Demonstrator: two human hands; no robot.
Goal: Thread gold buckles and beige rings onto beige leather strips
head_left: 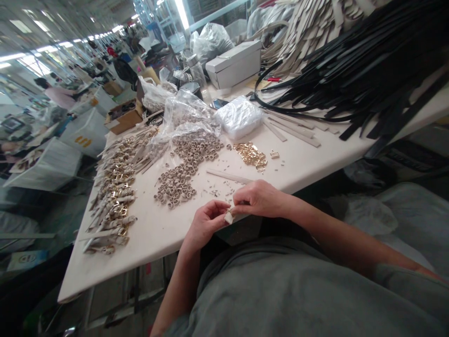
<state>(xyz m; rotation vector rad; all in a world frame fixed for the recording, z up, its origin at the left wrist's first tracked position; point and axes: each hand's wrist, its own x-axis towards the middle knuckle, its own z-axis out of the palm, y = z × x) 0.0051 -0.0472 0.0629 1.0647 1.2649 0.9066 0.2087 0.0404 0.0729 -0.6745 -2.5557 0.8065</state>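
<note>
At the table's near edge, my left hand and my right hand meet, both closed at the fingertips. Between them they pinch a small pale strap end with a hint of gold metal at it; the rest is hidden by the fingers. Just beyond my right hand lies a narrow beige strip, and I cannot tell whether it joins the held piece. Gold buckles lie in a small heap farther back. To their left spreads a pile of small beige loops.
Beige straps with gold buckles are stacked along the table's left side. Clear plastic bags, a wrapped white packet and a white box stand behind. Black straps overhang the right. A person works far left.
</note>
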